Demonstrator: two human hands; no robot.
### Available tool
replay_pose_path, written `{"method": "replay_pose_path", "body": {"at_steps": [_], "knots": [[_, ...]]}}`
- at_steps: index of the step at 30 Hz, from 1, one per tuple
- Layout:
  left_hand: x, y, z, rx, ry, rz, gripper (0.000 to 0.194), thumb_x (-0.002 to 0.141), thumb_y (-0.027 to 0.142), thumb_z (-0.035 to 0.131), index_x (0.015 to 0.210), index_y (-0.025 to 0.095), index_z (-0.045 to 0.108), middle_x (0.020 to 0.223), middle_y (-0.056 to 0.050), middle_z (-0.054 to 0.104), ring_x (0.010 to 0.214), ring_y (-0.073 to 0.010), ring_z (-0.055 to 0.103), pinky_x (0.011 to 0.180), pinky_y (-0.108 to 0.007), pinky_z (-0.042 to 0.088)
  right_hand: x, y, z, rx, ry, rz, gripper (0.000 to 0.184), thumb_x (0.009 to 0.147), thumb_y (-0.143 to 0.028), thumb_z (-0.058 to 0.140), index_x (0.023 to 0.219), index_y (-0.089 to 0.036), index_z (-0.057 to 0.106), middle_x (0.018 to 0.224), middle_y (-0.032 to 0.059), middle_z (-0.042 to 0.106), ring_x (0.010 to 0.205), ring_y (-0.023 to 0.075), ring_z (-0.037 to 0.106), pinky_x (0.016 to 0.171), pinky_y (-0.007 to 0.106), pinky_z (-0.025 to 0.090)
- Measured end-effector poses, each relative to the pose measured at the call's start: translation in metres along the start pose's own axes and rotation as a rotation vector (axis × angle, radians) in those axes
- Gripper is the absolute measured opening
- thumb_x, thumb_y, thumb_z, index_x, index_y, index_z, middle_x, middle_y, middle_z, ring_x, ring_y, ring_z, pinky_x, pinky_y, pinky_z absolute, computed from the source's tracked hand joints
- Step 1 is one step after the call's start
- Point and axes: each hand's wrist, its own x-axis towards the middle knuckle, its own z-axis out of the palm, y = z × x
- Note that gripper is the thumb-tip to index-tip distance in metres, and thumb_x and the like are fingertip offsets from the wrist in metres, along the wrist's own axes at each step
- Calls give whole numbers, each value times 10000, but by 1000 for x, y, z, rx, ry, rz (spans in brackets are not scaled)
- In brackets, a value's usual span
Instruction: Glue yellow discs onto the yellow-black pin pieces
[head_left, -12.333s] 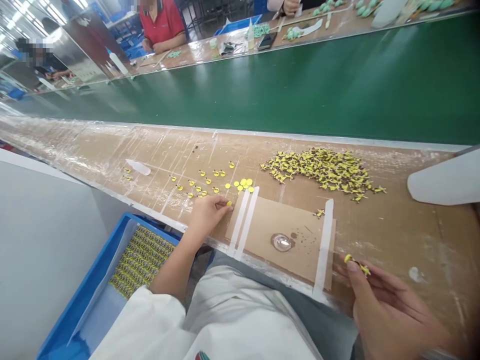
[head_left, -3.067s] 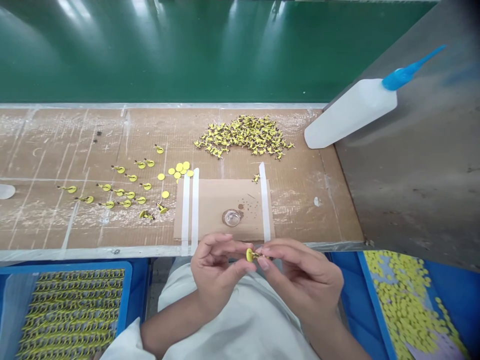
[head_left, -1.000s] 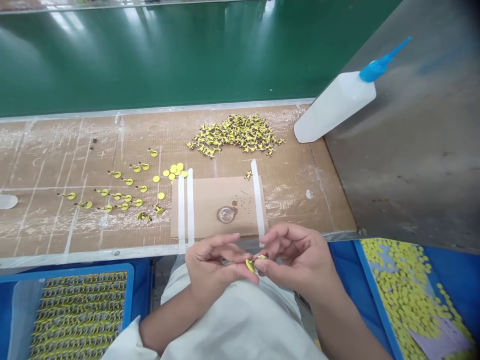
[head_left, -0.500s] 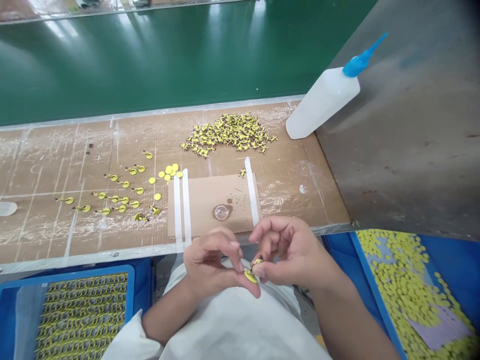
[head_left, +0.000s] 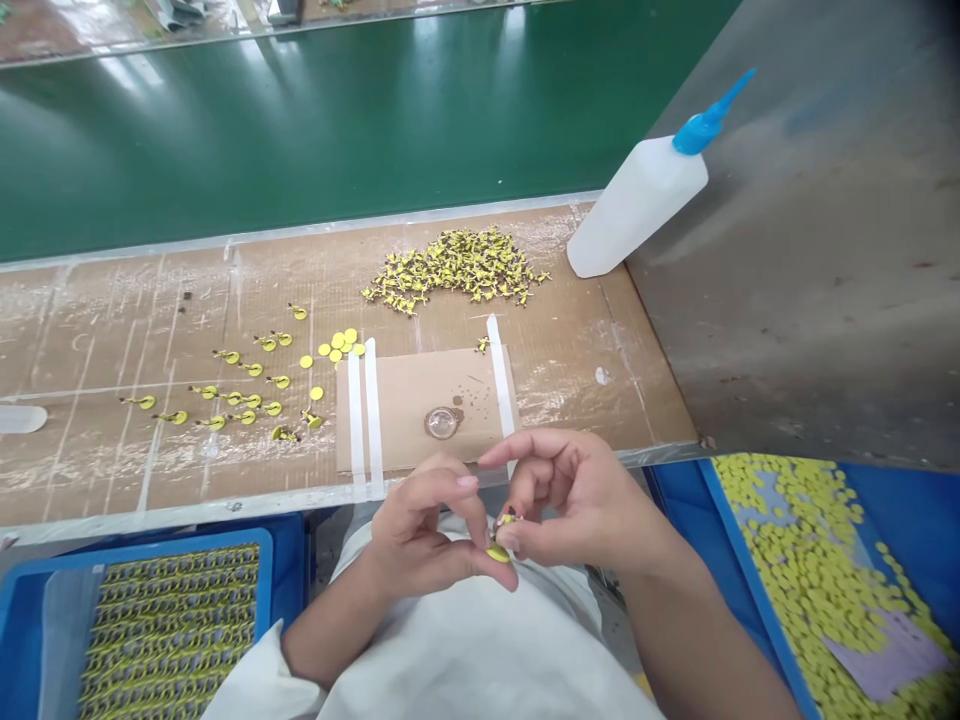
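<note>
My left hand (head_left: pixel 427 530) is closed in a pinch on a round yellow disc (head_left: pixel 496 553), its thumb underneath. Right beside it, my right hand (head_left: pixel 585 505) pinches a tiny yellow figurine (head_left: pixel 508 518) with dark parts between thumb and fingers, just above the disc. Whether the two pieces touch is hard to make out. Beyond the hands, a small clear round dish (head_left: pixel 441 423) sits on a taped cardboard piece (head_left: pixel 405 390). One loose figurine (head_left: pixel 481 345) lies at that cardboard's far right corner.
A heap of figurines (head_left: pixel 457 265) lies at the back, near a white bottle with a blue nozzle (head_left: pixel 637 205). Loose yellow discs (head_left: pixel 337 341) and several figurines on discs (head_left: pixel 247 417) lie left. Blue trays (head_left: pixel 264 580) flank me; a metal wall (head_left: pixel 810 270) stands right.
The figurine in my right hand has shifted slightly left and is turned differently above the disc. My right index finger reaches further left. The view has moved a little.
</note>
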Motion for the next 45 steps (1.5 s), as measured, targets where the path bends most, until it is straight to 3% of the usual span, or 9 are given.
{"method": "replay_pose_path", "body": {"at_steps": [6, 11, 20, 31, 45], "knots": [[-2, 1, 0, -9, 20, -5, 807, 722, 267, 863, 1423, 193, 471, 657, 55, 634, 587, -101, 555, 659, -259, 478, 2, 6, 3, 12, 11, -35, 534, 606, -160, 892, 1099, -146, 688, 640, 1, 724, 552, 127, 680, 520, 180, 527], [-5, 1, 1, -1, 58, -39, 908, 710, 288, 874, 1486, 202, 411, 631, 60, 644, 557, -94, 539, 605, -233, 472, 1, 17, 4, 66, 33, -33, 513, 575, -155, 909, 1051, -143, 717, 629, 5, 719, 546, 137, 675, 516, 199, 529], [-11, -3, 1, 82, 137, -73, 945, 627, 350, 907, 1456, 226, 472, 598, 52, 693, 550, -107, 560, 615, -237, 484, 6, 29, -1, 83, 82, -71, 540, 536, -152, 924, 1038, -140, 726, 591, -16, 697, 524, 111, 652, 519, 181, 516], [-16, 1, -9, 175, -20, -67, 924, 737, 265, 851, 1525, 252, 369, 693, 7, 715, 678, -160, 588, 716, -303, 517, 7, 24, -1, 69, 100, -12, 648, 447, -156, 955, 1051, -125, 720, 580, -32, 682, 530, 119, 660, 541, 198, 534], [-13, 5, -11, 181, -55, 21, 969, 714, 252, 867, 1531, 247, 346, 707, 26, 715, 656, -140, 569, 701, -289, 497, -2, 20, 3, -55, 90, -92, 537, 565, -245, 913, 1061, -139, 736, 609, 8, 707, 555, 155, 679, 562, 242, 559]]}}
